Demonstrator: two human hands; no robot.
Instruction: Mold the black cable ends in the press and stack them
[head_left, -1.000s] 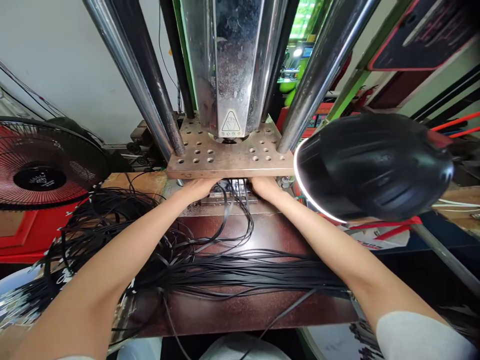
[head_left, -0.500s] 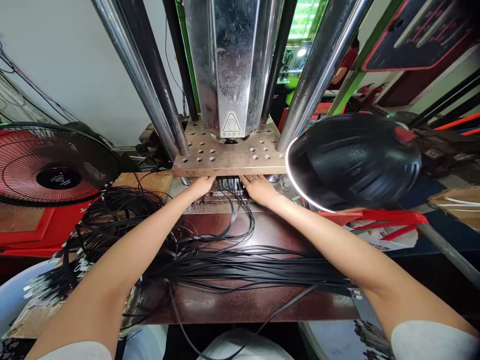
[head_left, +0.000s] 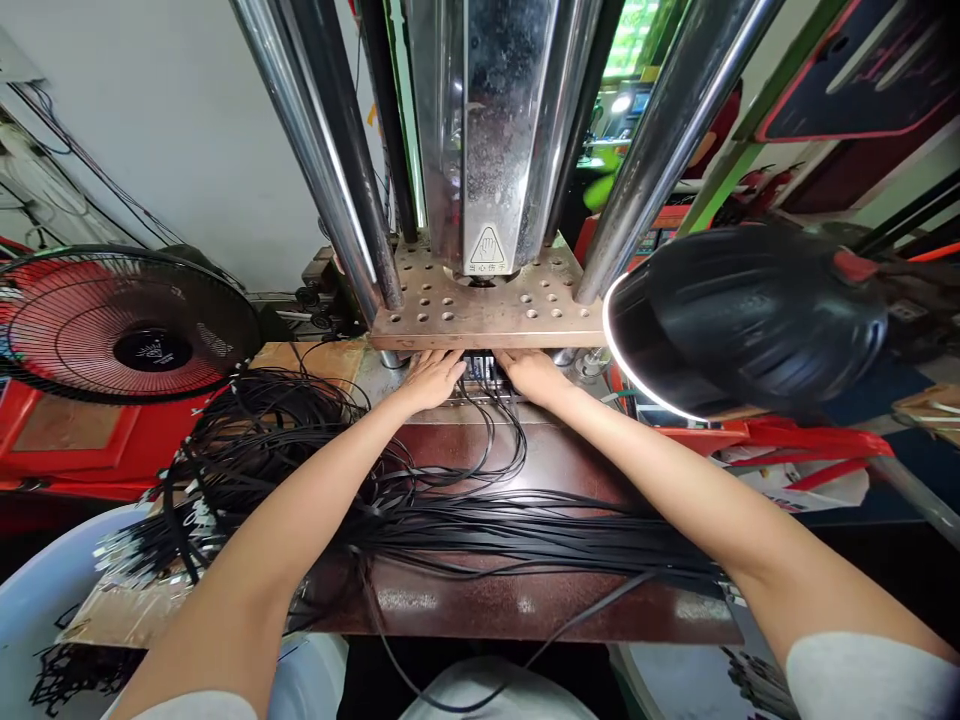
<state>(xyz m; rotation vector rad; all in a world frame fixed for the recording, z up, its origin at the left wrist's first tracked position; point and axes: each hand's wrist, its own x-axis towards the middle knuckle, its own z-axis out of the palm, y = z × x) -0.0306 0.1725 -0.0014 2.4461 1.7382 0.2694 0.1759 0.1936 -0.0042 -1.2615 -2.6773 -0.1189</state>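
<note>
My left hand (head_left: 436, 380) rests at the left side of the metal mould (head_left: 480, 370) under the press plate (head_left: 487, 328). Its fingers are stretched out over the mould's edge, and I see nothing held in them. On the mould's other side, my right hand (head_left: 534, 376) lies with fingers extended toward the middle, the tips partly hidden below the plate. Several thin black cables (head_left: 517, 430) run out of the mould between both hands and curve down onto the brown tabletop (head_left: 559, 610).
A long bundle of black cables (head_left: 525, 535) lies across the table, beside a tangled cable heap (head_left: 262, 420) on the left. A fan (head_left: 150, 330) stands left, a black lamp (head_left: 757, 320) right. Steel columns (head_left: 330, 170) flank the press cylinder (head_left: 499, 140). Tubs sit below.
My left hand has shifted to the right and further out from under the plate, so more of its fingers show. My right hand stays by the mould. The whole view has shifted slightly.
</note>
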